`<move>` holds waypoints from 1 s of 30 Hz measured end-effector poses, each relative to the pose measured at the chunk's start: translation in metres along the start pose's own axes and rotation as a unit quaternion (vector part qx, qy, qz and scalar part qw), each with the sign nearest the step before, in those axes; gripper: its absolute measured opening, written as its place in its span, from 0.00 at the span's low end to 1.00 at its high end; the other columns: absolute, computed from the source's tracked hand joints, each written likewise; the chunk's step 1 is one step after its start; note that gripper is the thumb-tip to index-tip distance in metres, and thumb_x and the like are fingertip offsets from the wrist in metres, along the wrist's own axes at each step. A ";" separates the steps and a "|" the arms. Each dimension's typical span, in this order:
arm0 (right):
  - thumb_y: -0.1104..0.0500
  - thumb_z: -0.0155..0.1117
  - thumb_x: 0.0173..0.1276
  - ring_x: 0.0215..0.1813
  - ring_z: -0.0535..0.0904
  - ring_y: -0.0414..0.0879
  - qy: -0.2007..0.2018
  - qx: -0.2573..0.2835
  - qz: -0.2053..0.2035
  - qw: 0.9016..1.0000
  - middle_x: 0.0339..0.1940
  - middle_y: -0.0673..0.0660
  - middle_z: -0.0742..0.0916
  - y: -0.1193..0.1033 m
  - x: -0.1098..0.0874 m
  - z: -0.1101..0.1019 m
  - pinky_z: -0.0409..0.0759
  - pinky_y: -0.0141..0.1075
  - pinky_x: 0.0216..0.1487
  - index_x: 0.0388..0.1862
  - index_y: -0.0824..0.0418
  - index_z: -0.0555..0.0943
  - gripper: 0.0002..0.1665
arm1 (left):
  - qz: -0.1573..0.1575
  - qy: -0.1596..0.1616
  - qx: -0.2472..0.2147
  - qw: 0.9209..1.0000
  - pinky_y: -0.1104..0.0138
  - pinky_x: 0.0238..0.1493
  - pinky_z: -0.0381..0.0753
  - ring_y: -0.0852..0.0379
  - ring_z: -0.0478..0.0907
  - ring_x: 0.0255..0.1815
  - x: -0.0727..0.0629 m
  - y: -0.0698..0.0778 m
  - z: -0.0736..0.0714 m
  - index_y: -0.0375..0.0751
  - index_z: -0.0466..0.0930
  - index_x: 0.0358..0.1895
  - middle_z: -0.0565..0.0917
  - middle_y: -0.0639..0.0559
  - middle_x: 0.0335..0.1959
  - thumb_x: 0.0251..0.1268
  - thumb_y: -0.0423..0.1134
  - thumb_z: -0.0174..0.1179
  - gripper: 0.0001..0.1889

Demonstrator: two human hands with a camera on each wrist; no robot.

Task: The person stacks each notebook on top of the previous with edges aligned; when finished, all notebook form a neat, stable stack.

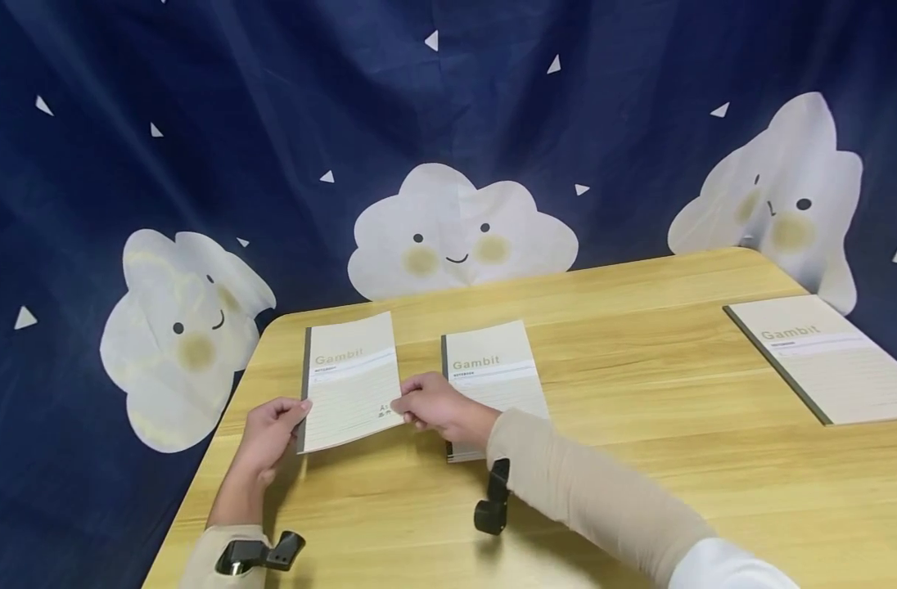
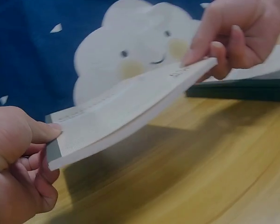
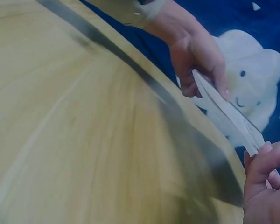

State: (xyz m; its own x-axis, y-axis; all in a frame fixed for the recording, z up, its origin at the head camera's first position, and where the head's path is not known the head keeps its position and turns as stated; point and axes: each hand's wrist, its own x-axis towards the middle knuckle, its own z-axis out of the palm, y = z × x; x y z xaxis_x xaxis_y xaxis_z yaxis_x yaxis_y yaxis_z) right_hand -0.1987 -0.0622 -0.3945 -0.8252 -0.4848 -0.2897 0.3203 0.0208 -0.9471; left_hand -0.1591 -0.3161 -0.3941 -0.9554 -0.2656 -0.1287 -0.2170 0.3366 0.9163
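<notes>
A beige "Gambit" notebook with a dark spine hangs above the wooden table, held at both near corners. My left hand pinches its spine corner, thumb on top. My right hand pinches the opposite corner. In the left wrist view the notebook tilts clear of the table between the left hand and the right hand. The right wrist view shows the notebook edge-on between the left hand and the right hand.
A second Gambit notebook lies on a small stack just right of the held one, partly under my right wrist. A third notebook lies at the table's far right edge. A dark blue cloud-print curtain hangs behind.
</notes>
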 end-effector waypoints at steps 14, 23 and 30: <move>0.67 0.56 0.66 0.24 0.68 0.38 0.013 -0.010 -0.001 1.000 0.29 0.53 0.73 -0.004 -0.035 -0.075 0.67 0.24 0.21 0.35 0.65 0.70 0.04 | 0.035 -0.038 -0.071 0.996 0.69 0.26 0.77 0.61 0.72 0.23 -0.002 0.020 0.077 0.27 0.74 0.35 0.76 0.54 0.21 0.66 0.32 0.56 0.08; 0.66 0.56 0.66 0.24 0.67 0.38 0.022 -0.043 -0.010 0.999 0.28 0.54 0.74 0.008 -0.066 -0.117 0.67 0.24 0.20 0.48 0.72 0.69 0.14 | 0.044 -0.075 -0.050 0.995 0.69 0.26 0.71 0.59 0.69 0.23 -0.010 0.029 0.121 0.31 0.73 0.31 0.71 0.53 0.21 0.64 0.32 0.57 0.07; 0.66 0.56 0.65 0.24 0.68 0.38 0.011 -0.037 -0.031 0.999 0.25 0.52 0.73 0.017 -0.087 -0.139 0.67 0.23 0.20 0.38 0.69 0.68 0.07 | 0.054 -0.123 -0.033 0.990 0.70 0.26 0.72 0.58 0.71 0.24 -0.015 0.032 0.146 0.32 0.72 0.31 0.71 0.52 0.22 0.65 0.34 0.57 0.08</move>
State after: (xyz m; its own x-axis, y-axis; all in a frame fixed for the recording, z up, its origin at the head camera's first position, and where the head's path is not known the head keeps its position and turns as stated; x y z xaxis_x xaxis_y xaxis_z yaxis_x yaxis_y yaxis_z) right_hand -0.1858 0.1021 -0.4046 -0.8529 -0.4672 -0.2329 0.2340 0.0567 -0.9706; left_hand -0.1804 -0.1697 -0.4185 -0.9940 -0.0001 -0.1089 -0.1043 0.2892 0.9516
